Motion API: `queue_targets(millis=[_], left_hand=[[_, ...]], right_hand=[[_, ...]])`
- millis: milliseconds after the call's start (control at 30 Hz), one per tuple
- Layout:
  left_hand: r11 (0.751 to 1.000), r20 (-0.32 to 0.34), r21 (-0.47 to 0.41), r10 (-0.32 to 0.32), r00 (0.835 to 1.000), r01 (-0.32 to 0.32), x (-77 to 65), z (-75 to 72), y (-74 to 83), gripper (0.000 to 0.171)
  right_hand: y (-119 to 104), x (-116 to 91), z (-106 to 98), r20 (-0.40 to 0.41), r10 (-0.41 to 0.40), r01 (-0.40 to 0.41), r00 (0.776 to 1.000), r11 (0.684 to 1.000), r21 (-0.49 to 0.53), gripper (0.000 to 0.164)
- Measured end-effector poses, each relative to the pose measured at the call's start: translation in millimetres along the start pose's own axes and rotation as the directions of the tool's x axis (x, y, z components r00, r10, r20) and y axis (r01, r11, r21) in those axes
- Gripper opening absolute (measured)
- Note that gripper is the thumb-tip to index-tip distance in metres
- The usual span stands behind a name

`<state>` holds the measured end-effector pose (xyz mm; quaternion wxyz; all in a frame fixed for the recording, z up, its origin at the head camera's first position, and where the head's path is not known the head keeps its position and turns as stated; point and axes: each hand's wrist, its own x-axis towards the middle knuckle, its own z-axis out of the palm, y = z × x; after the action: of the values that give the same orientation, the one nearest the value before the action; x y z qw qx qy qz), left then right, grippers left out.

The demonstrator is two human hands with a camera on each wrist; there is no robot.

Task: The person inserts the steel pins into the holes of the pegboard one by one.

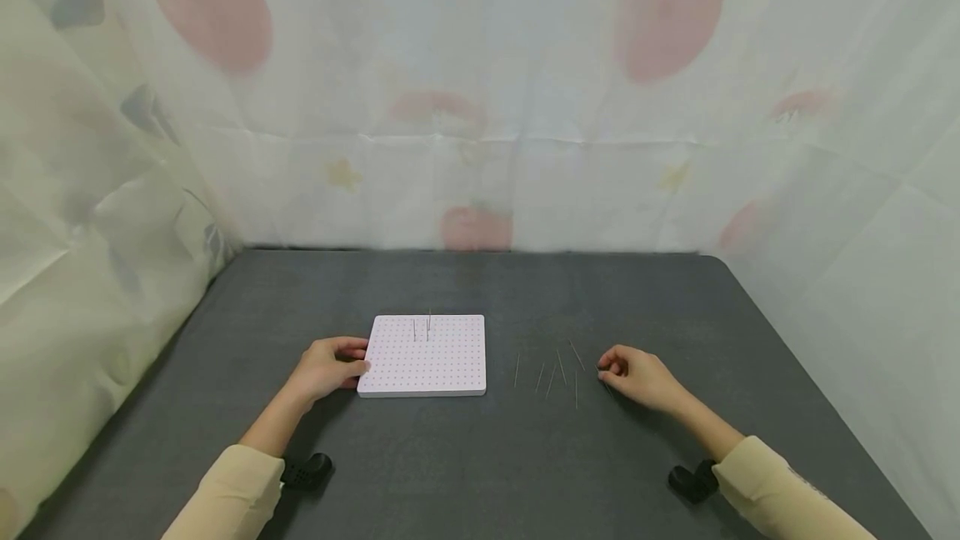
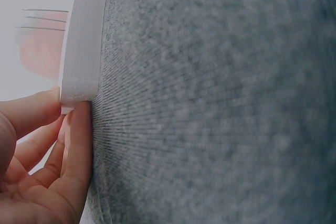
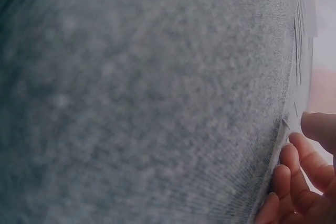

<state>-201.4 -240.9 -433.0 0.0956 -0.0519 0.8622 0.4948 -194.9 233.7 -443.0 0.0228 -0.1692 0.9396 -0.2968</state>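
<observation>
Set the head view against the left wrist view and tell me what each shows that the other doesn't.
Only the head view shows the right hand, the loose pins lying on the table beside the board, and the board's dotted top.

Only the left wrist view shows the table's speckled grain close up and three standing pins plainly apart, side-on; from the head they are harder to separate.

Both show the left hand with its fingers gripping the board's edge, pins upright on the board, the table, and the pale backdrop with reddish shapes.
</observation>
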Motion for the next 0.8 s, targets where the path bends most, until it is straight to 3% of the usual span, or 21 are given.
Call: queue_targets(millis=[800], left_hand=[[1.000, 0.000, -0.002, -0.001, 1.000, 0.001, -1.0, 0.2, 1.0, 0.045]], right_hand=[[-3.8, 0.1, 3.0, -0.026, -0.028, 0.026, 0.999, 0.998, -0.062, 0.013]])
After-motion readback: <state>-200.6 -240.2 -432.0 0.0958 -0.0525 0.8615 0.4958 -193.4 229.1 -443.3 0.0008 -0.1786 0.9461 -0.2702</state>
